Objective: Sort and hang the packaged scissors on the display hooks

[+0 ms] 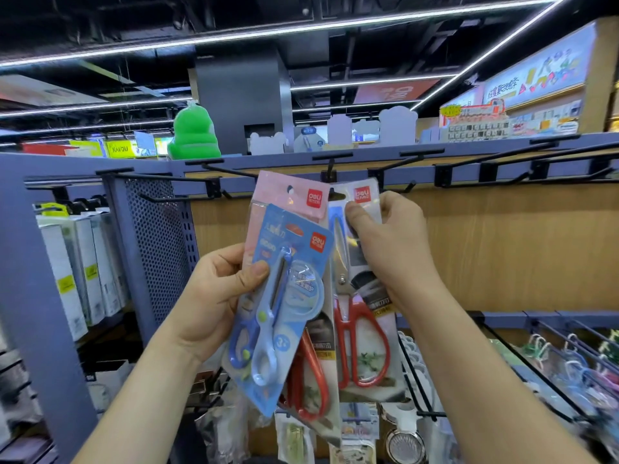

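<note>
Left hand: fingers grip the blue scissors pack, more packs behind it. Right hand: fingers pinch the red scissors pack below a hook.

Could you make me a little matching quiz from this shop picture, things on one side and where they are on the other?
1 blue scissors pack
2 green plush toy
3 white boxes
4 right hand

a above the top rail
b far left, past the perforated panel
c pinching a red scissors pack
d gripped by the left hand

Pairs: 1-d, 2-a, 3-b, 4-c.
</note>
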Demonstrator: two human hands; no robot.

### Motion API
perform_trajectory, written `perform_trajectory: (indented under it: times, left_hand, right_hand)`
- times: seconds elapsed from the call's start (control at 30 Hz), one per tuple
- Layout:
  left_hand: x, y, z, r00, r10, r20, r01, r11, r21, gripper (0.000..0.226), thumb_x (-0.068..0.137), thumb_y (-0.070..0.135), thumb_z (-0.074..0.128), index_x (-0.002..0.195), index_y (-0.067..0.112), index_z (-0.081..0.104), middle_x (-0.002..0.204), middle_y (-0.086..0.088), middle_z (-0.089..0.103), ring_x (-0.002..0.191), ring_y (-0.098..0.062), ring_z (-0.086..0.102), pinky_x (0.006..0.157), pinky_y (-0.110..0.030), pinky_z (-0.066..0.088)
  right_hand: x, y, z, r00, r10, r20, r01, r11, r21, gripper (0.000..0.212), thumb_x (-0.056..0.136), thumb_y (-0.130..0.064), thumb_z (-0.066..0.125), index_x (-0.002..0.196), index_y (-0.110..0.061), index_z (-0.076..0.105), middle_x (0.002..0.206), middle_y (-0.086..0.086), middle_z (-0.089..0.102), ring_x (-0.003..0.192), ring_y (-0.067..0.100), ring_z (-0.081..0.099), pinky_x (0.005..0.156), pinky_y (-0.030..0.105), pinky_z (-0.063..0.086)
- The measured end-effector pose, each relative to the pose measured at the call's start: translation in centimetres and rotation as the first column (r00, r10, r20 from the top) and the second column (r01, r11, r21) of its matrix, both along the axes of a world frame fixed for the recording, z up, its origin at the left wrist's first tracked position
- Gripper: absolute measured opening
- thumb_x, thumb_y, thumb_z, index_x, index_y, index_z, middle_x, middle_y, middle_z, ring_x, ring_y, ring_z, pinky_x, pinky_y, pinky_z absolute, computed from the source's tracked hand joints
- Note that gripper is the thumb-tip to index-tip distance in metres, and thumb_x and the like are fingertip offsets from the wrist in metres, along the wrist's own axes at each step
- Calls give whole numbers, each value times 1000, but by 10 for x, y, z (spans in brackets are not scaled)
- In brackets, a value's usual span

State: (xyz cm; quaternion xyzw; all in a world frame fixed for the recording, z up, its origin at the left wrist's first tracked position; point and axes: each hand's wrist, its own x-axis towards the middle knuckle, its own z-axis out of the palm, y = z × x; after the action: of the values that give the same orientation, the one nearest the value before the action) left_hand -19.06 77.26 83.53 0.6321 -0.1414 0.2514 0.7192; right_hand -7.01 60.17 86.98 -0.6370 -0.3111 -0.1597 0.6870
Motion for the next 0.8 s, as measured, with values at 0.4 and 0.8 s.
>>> perform_trajectory:
  times: [0.4, 0.8]
  left_hand:
    - [20, -6, -25, 992, 90, -91, -101, 987, -123, 48, 55, 31, 91, 92, 6, 77, 93, -17, 75, 75, -24, 73, 65, -30, 59]
    - [9, -19, -35, 957, 265, -121, -282, 946, -158, 26, 79, 11, 62, 100, -2, 68, 90, -16, 75, 70, -25, 73, 55, -31, 57]
  right_hand:
    - [33, 24, -46, 960, 204, -193, -211, 977, -19, 17, 100, -22, 57, 115, -19, 64, 109, -4, 74, 101, 13, 70, 84, 32, 57]
    - [42, 16, -43, 971, -129, -202, 61, 948, -312, 42, 103, -37, 48, 140, -17, 46, 120, 0, 63, 100, 9, 65, 77, 27, 55]
